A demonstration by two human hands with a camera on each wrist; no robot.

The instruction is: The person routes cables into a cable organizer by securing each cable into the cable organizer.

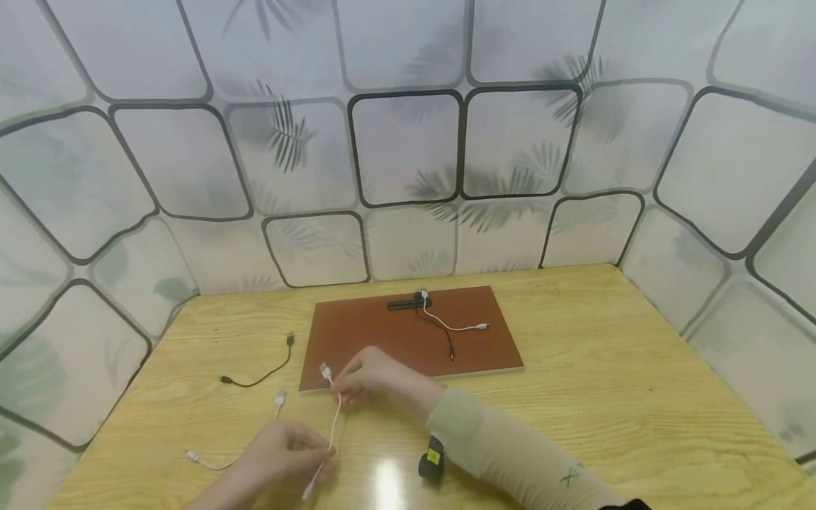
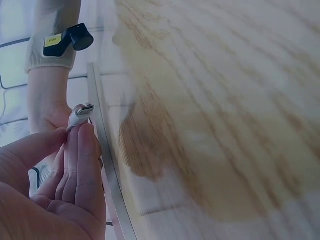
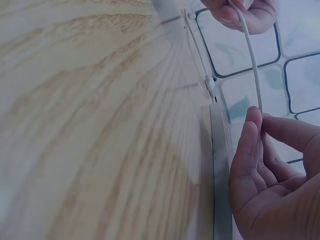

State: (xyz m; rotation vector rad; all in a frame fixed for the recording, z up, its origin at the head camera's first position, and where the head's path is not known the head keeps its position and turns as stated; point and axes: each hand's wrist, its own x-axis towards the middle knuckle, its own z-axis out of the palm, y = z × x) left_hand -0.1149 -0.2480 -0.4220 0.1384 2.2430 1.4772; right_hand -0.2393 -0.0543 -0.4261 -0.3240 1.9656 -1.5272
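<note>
A short white USB cable is stretched between both hands, over the front edge of a brown board. My left hand pinches its lower end between thumb and fingers; the USB-C plug pokes out past the fingertips. Higher up, my right hand pinches the cable just below the USB-A plug, which points up and to the left. Between the hands the cable bows slightly in the right wrist view.
On the board lie a black bar, a white cable and a black cable. Left on the wooden table are another black cable and another white cable, partly behind my left hand. Patterned panels enclose the table.
</note>
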